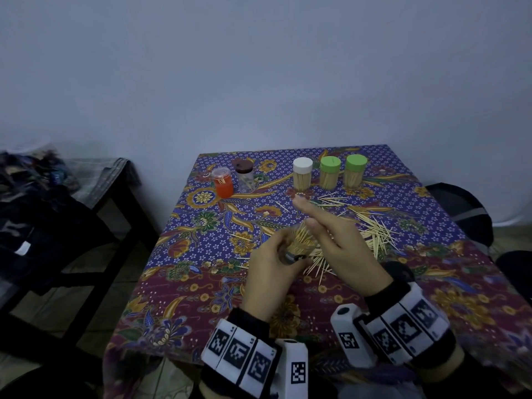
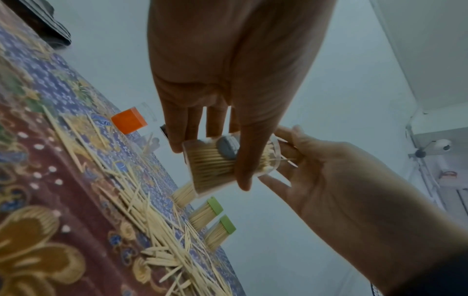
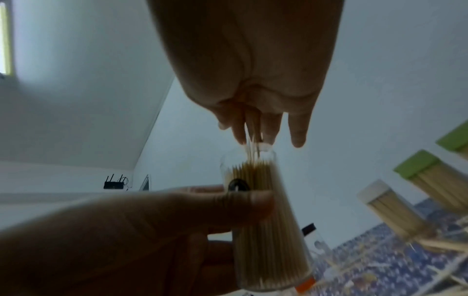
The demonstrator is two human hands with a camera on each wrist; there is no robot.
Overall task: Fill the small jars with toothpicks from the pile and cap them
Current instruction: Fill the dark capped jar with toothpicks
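Toothpicks (image 1: pixel 300 240) already pack the clear jar (image 3: pixel 266 230) that my left hand (image 1: pixel 270 272) grips round its wall, thumb across the front. I judge that I hold it raised and tilted toward my right hand so the open mouth faces the incoming sticks. My right hand (image 1: pixel 339 240) hangs just above that mouth, and in the right wrist view its fingers (image 3: pixel 253 130) pinch a few thin sticks, points down into the bundle, so this looks like topping up before capping. The jar has no cap yet.

Under both hands the pile (image 1: pixel 371 231) lies scattered on the surface (image 1: pixel 201 283), close by for short reaches. At the far edge stand three full, capped jars, one with a white cap (image 1: pixel 302 164) and two with green caps (image 1: pixel 330 164), set out of the way as finished. Left of them stand an orange jar (image 1: pixel 222 182) and a dark-capped jar (image 1: pixel 244 177), which holds only a few sticks, likely next.
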